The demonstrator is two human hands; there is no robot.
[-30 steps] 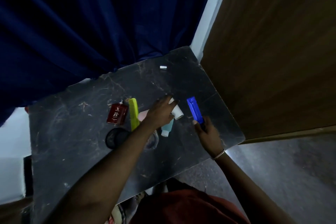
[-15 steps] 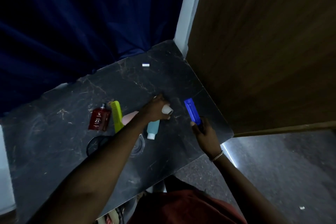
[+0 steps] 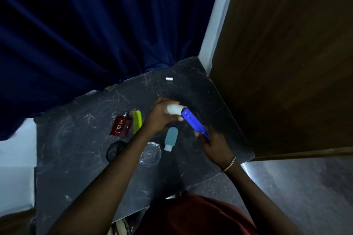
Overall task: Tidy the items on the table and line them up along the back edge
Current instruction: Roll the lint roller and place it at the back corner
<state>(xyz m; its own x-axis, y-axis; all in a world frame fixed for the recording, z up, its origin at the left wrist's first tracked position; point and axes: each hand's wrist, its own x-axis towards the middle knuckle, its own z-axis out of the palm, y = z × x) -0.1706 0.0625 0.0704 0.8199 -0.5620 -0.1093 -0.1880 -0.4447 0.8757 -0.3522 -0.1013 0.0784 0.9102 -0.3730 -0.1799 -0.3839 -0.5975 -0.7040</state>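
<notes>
Dark marble table (image 3: 76, 158) between a blue curtain (image 3: 95, 25) and a wooden door (image 3: 286, 63).
Left hand (image 3: 159, 118) grips a white tube (image 3: 173, 109) above the table middle; right hand (image 3: 213, 142) grips a blue tool (image 3: 193, 123) just beside it.

The one label I can read is on the red bottle (image 3: 121, 126), which lies flat on the bench (image 3: 76, 149). A pale "R" emblem sits near its neck. Below that is a small word that looks like "RED", then large letters "ZX". The finer lines under those are too small to read. The blue bar (image 3: 193, 122) has a few tiny marks near its far end, also illegible.
</notes>
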